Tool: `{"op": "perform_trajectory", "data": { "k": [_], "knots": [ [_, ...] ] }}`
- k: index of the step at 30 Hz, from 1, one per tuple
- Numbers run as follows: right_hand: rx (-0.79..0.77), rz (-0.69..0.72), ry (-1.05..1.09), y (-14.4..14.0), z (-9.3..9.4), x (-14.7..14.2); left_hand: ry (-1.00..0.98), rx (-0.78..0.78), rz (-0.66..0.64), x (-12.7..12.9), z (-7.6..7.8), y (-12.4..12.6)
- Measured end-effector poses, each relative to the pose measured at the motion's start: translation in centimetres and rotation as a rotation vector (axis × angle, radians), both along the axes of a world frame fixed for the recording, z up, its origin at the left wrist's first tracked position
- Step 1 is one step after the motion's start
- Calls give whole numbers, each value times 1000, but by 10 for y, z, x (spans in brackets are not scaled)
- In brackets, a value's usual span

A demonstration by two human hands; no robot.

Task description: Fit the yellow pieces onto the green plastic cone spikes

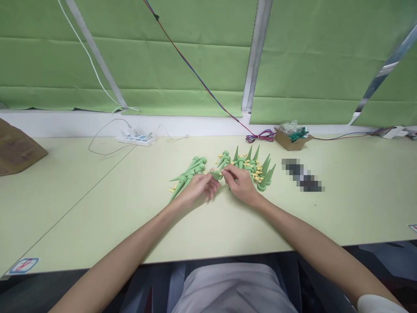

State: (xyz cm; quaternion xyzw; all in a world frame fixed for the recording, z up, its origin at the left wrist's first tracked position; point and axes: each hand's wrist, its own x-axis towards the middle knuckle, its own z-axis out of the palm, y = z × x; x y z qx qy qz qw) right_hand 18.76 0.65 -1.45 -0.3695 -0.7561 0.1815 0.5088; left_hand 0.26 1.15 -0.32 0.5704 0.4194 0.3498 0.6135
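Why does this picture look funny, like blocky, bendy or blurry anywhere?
Head view: big squares hide whatever is in the dark patch right of the spikes; head view: the strips between the blinds fan out upward, perhaps from a wide lens; head view: light looks soft, without hard shadows on the table; head view: the yellow bits are too tiny to look crisp.

Over a pale desk (228, 234), the left hand (202, 187) holds a small green piece (216, 175) in its fingers, and the fingertips of the right hand (240, 181) meet at its end; whether they pinch something is too small to tell. Green spikes (178, 187) lie beside the left hand; more, mixed with yellow bits (258, 173), lie beyond the right. Behind stand a cardboard box (289, 141) and a white power strip (138, 139).
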Motion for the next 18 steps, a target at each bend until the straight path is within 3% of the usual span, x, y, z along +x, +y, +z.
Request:
{"op": "perform_trajectory", "data": {
  "k": [8, 12, 18],
  "knots": [
    [-34, 21, 4, 2, -2, 1, -3, 38, -25, -1, 1, -1],
    [-38, 19, -4, 3, -3, 2, 52, 143, -61, -3, 3, -3],
    [-19, 1, -18, 3, -3, 2, 202, 340, 8, -4, 10, -11]
  ]
}}
